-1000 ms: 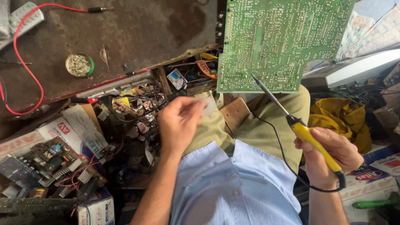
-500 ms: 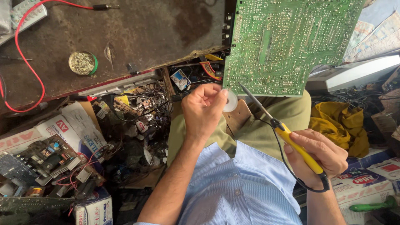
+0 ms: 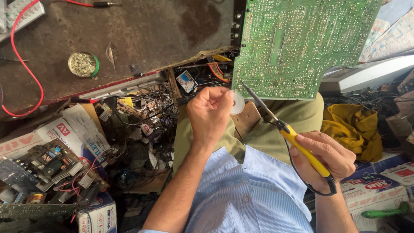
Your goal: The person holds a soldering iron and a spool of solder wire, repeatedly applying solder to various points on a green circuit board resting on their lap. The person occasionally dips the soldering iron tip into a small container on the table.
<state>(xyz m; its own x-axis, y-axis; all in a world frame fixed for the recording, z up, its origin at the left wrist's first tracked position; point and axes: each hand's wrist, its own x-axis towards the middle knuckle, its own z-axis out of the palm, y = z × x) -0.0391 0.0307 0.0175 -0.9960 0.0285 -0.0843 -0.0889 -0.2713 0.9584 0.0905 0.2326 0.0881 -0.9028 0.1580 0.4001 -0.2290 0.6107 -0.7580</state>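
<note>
Landmark: the green circuit board (image 3: 302,43), propped over the person's lap, solder side up.

Far left of the board, a red test lead (image 3: 26,60) looped across the dark worktop (image 3: 151,30). Round solder-paste tin (image 3: 82,64) sat well left of the board, on the same top. Below-left of the board: a pile of scrap boards and loose wiring (image 3: 129,125).

Left hand (image 3: 210,113) was just under the board's lower-left corner, fingers curled shut around a small white spool (image 3: 237,103); I couldn't make out any wire coming off it. Spool sat just below the board's edge, beside the iron's shaft.

Soldering iron (image 3: 297,142), yellow handle, tip touching or nearly touching the board's lower-left corner; too fine to tell which. Right hand (image 3: 325,157) was below the board, closed around the handle near the cord end.

Right of and below the board: a crumpled mustard-yellow cloth (image 3: 349,129).
</note>
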